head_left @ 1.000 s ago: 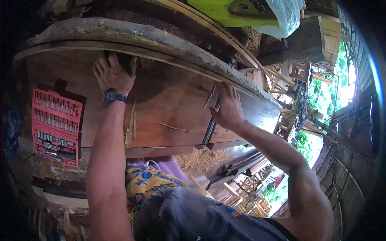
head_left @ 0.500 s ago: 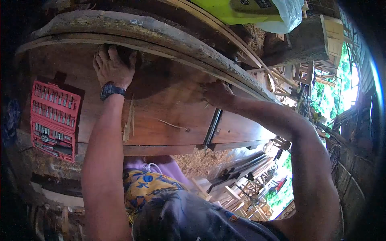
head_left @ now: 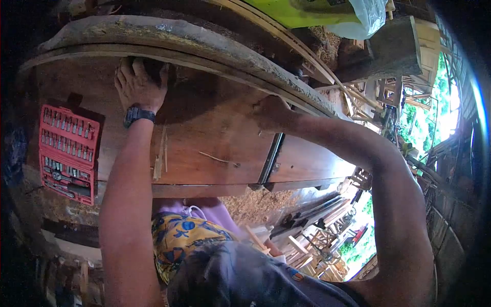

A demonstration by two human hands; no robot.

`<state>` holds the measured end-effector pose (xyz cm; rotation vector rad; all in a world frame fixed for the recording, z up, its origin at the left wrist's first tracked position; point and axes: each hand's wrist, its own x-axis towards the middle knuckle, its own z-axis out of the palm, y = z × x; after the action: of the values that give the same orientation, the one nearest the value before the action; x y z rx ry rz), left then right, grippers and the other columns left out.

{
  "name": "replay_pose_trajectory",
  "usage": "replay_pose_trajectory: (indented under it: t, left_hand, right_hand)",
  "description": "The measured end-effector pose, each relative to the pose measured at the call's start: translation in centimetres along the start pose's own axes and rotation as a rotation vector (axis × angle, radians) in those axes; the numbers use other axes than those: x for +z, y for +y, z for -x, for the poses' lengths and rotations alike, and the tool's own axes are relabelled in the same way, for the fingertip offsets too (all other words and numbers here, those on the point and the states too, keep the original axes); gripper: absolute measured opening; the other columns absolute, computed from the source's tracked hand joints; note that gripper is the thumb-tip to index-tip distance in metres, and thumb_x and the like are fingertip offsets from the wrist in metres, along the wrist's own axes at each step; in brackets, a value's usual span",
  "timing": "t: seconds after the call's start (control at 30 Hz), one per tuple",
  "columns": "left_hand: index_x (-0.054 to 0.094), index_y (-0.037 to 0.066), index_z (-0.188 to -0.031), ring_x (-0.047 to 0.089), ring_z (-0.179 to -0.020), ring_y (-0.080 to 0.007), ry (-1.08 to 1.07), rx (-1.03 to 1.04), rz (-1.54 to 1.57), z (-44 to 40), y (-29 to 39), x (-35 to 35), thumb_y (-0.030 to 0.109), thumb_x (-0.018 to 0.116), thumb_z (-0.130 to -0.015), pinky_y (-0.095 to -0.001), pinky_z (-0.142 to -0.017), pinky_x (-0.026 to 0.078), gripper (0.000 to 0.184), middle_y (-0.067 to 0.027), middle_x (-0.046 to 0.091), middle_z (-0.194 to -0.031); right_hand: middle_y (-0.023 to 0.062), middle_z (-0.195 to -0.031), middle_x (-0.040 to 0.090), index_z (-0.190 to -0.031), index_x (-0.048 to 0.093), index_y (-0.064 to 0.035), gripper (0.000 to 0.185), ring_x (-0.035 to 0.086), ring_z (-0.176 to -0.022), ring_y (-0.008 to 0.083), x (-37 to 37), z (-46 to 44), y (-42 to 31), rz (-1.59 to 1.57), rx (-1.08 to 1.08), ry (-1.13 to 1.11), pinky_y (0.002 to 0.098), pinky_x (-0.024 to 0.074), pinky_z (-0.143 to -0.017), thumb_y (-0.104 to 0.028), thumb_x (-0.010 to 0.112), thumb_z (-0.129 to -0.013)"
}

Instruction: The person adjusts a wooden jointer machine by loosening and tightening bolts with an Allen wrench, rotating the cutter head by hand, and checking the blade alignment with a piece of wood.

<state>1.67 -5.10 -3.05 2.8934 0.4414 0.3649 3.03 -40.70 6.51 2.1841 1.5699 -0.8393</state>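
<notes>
Much of the right hand [head_left: 272, 113] blurs against the board [head_left: 207, 135].

From here I see the right hand [head_left: 271, 111] has slid over — a second ago it lay beside the black bar [head_left: 271, 158], fingers up toward the far edge; now it points across the board [head_left: 204, 138] toward the left hand [head_left: 139, 87], closer to it and in shade. The right forearm [head_left: 342, 140] has swung flatter, its wrist end crossing the bar, elbow farther out. The thin metal rod near those fingers has gone from sight — maybe covered.
</notes>
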Motion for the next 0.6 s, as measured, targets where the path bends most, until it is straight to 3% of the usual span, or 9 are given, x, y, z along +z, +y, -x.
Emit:
replay_pose_trajectory:
  t: [0.1,0.2,0.33,0.4,0.47,0.6]
  left_hand:
    - [0.042,0.001,-0.141,0.040,-0.134,-0.0495,-0.033,-0.016,0.013,0.0,0.2,-0.8,0.066,0.052,-0.089,-0.0583,-0.115,0.027,0.085,-0.0307,0.040,-0.146]
    - [0.043,0.001,-0.140,0.039,-0.135,-0.0493,-0.024,-0.015,0.034,0.0,0.2,-0.7,0.068,0.051,-0.089,-0.0583,-0.115,0.028,0.084,-0.0310,0.039,-0.147]
    - [0.044,0.003,-0.138,0.040,-0.134,-0.0491,-0.040,-0.010,0.020,-0.2,0.1,-0.7,0.067,0.051,-0.089,-0.0583,-0.115,0.028,0.082,-0.0309,0.040,-0.146]
    - [0.044,0.002,-0.137,0.040,-0.135,-0.0487,-0.082,-0.017,0.005,-0.2,0.2,-1.2,0.067,0.052,-0.089,-0.0580,-0.114,0.029,0.081,-0.0309,0.040,-0.145]
    - [0.044,0.002,-0.136,0.040,-0.135,-0.0484,-0.077,-0.014,0.003,-0.4,0.1,-1.2,0.066,0.052,-0.089,-0.0580,-0.114,0.029,0.080,-0.0307,0.040,-0.145]
    - [0.044,0.003,-0.136,0.039,-0.136,-0.0477,-0.072,-0.009,0.036,-0.3,0.2,-1.2,0.066,0.052,-0.089,-0.0584,-0.114,0.028,0.080,-0.0295,0.040,-0.147]
  right_hand:
    - [0.0082,-0.079,0.069,-0.102,0.070,-0.0114,0.026,0.070,-0.077,0.0296,-4.6,-0.8,-0.5,-0.059,0.128,-0.343,0.0422,0.0581,-0.069,-0.028,0.065,-0.082]
    - [0.0131,-0.106,0.073,-0.106,0.073,-0.0114,0.020,0.071,-0.093,0.0265,-2.0,-1.8,-1.1,-0.103,0.308,-0.346,0.0384,0.0589,-0.073,-0.019,0.062,-0.092]
    - [0.0111,-0.110,0.072,-0.113,0.070,-0.0111,0.024,0.070,-0.095,0.0247,0.0,-0.9,-2.4,-0.721,0.762,-0.101,0.0376,0.0575,-0.076,-0.022,0.063,-0.093]
    - [0.0100,-0.112,0.071,-0.116,0.069,-0.0109,0.026,0.069,-0.097,0.0238,0.4,-0.6,-2.1,-1.017,0.888,0.017,0.0372,0.0567,-0.078,-0.023,0.063,-0.093]
    - [0.0090,-0.115,0.071,-0.119,0.067,-0.0108,0.029,0.068,-0.098,0.0229,0.4,-0.2,-1.1,-0.973,0.832,-0.012,0.0368,0.0560,-0.080,-0.024,0.064,-0.094]
    - [0.0113,-0.121,0.068,-0.133,0.059,-0.0147,0.047,0.067,-0.108,0.0268,-3.2,1.5,-0.8,-0.508,0.505,-0.208,0.0388,0.0547,-0.090,-0.023,0.068,-0.088]
